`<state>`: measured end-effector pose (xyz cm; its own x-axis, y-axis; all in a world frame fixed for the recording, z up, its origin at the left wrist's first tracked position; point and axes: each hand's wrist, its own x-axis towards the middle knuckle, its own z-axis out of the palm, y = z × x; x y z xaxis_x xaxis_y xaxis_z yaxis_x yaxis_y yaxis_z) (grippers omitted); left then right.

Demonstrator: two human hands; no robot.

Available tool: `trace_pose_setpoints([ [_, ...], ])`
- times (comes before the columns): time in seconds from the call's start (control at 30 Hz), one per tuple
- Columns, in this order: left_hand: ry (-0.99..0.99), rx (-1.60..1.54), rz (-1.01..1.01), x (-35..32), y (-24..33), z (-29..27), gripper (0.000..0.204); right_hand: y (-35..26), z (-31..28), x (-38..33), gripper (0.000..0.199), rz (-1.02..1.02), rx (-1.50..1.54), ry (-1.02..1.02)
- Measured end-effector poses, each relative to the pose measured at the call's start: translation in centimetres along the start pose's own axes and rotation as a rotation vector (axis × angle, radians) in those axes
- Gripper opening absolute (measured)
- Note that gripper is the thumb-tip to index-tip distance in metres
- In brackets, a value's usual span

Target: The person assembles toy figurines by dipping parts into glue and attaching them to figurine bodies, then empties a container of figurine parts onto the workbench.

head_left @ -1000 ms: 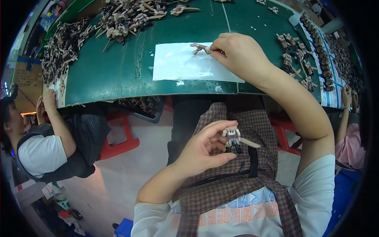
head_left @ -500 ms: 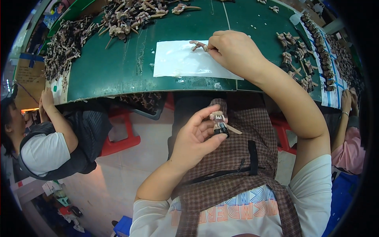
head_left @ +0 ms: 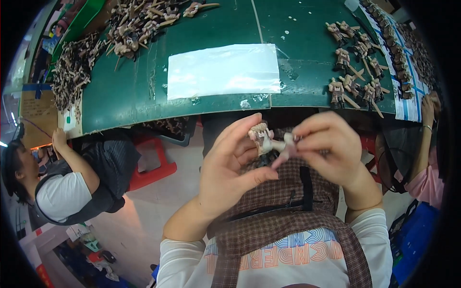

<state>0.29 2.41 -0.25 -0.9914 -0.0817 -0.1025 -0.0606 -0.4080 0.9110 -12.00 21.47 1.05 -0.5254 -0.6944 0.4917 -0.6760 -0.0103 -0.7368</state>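
My left hand (head_left: 222, 168) is closed lightly around a small toy figurine (head_left: 260, 132) with a pale upper body, holding it in front of my checked apron, below the table edge. Pinched in the fingertips of my right hand (head_left: 335, 148) is a small forked brownish piece (head_left: 287, 150), smeared by motion. That piece is right up against the figurine's right side; whether the two are joined I cannot tell. Beyond my hands, a white sheet (head_left: 223, 72) lies on the green table (head_left: 201, 29).
Heaped figurines (head_left: 139, 24) and a pile of small parts (head_left: 74, 67) cover the table's far left. Several finished-looking figurines (head_left: 343, 58) lie at the right, beside a blue-striped white board (head_left: 408, 105). A person (head_left: 67, 182) sits at left; another's arm (head_left: 422, 144) shows at right. A red stool (head_left: 151, 163) stands left.
My right hand has come down from the white sheet to my left hand, bringing the forked piece to the figurine. The sheet has nothing on it now. My left hand still holds the figurine.
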Motion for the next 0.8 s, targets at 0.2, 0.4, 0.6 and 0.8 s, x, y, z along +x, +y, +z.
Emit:
trace_pose_setpoints([
  [0.2, -0.031, 0.150, 0.048, 0.8, 0.6, 1.8, 0.084, 0.4, -0.8, -1.5, 0.024, -0.105, -0.033, -0.001],
  [0.4, -0.054, 0.246, 0.126, 1.0, 0.5, 2.3, 0.084, 0.6, -0.8, -1.6, 0.026, -0.143, -0.038, 0.032],
  [0.6, -0.050, 0.351, 0.134, 0.9, 0.3, 2.1, 0.086, 0.9, -0.6, -1.8, 0.026, -0.120, -0.043, 0.051],
  [0.8, -0.054, 0.379, 0.136, 0.8, 0.2, 2.1, 0.084, 1.0, -0.4, -2.1, 0.026, -0.110, -0.042, 0.049],
])
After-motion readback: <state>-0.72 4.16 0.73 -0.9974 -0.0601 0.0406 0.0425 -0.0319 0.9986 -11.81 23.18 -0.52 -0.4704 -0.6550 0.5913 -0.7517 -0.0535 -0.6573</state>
